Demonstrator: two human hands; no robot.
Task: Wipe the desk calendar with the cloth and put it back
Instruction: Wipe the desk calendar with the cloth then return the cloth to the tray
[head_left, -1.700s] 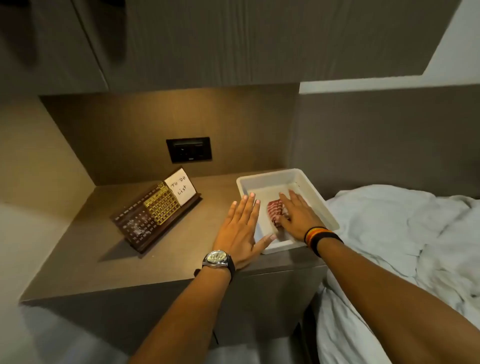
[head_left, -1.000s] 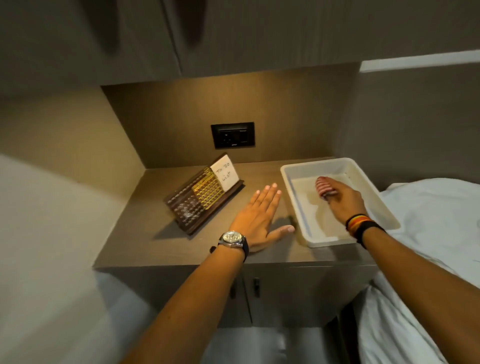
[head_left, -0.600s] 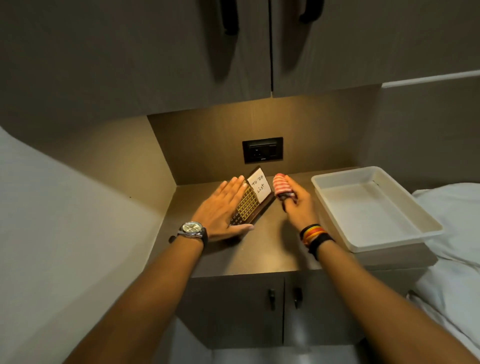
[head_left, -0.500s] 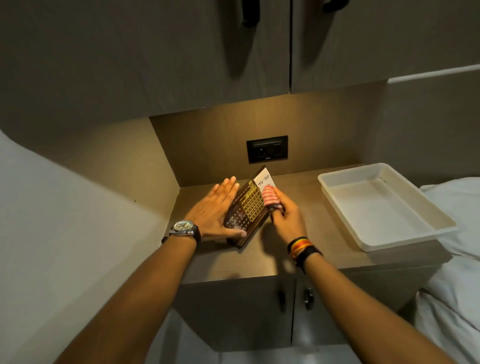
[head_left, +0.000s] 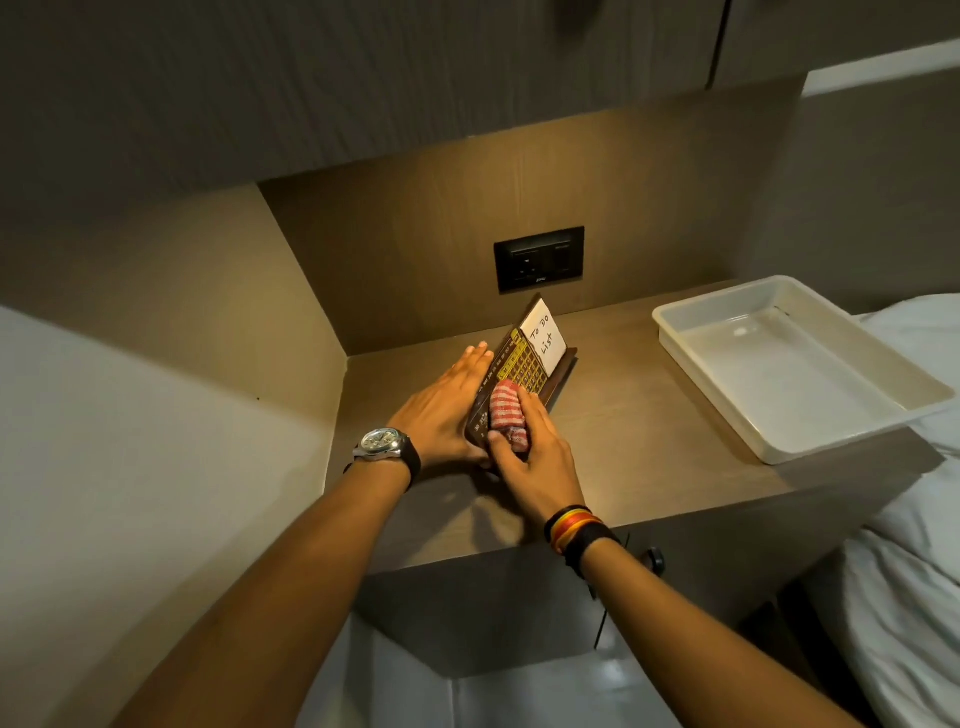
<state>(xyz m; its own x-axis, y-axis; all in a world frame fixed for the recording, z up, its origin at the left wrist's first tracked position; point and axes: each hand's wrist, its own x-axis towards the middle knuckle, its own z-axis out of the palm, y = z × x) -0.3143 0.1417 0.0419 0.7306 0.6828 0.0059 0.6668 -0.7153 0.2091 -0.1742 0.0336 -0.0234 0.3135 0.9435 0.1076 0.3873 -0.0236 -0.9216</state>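
Observation:
The dark wooden desk calendar (head_left: 524, 366), with a gold date grid and a white "To Do List" note, stands tilted on the brown bedside counter (head_left: 634, 431). My left hand (head_left: 447, 410) lies flat against its back and left edge, thumb under the near corner, holding it. My right hand (head_left: 535, 462) presses a rolled red-and-white checked cloth (head_left: 506, 413) onto the lower front face of the calendar. The calendar's near lower part is hidden behind the cloth and fingers.
A white plastic tray (head_left: 795, 364) sits on the right of the counter. A black wall socket (head_left: 539, 258) is on the back panel. Cabinets hang overhead; cabinet doors with knobs are below. White bedding (head_left: 914, 597) lies at the right, a wall at the left.
My right hand took the cloth out of the tray and carried it left onto the calendar, then slid it down the face. My left hand moved from the counter to the calendar's back.

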